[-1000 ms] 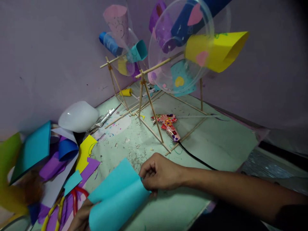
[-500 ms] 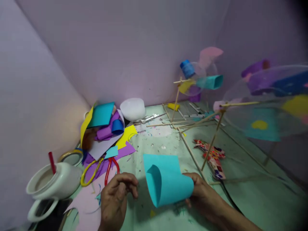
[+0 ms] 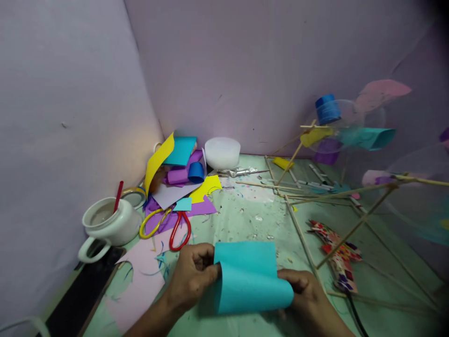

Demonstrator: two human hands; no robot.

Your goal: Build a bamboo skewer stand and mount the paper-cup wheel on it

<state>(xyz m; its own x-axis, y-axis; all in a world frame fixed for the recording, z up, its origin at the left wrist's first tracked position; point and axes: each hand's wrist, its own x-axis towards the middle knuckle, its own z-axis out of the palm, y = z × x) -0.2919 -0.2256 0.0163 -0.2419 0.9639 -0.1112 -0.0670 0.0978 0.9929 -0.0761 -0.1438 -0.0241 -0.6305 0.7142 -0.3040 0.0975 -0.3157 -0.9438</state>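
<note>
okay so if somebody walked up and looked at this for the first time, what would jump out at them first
Probably the bright turquoise paper sheet, curled over at front centre, with the left hand and the right hand gripping its two sides. Next comes the heap of coloured paper scraps in the far corner, with the red and yellow scissors in front of it. A stick frame carrying paper cones stands at right.

Left hand (image 3: 191, 281), right hand (image 3: 307, 295), bare forearms (no sleeves)
</note>
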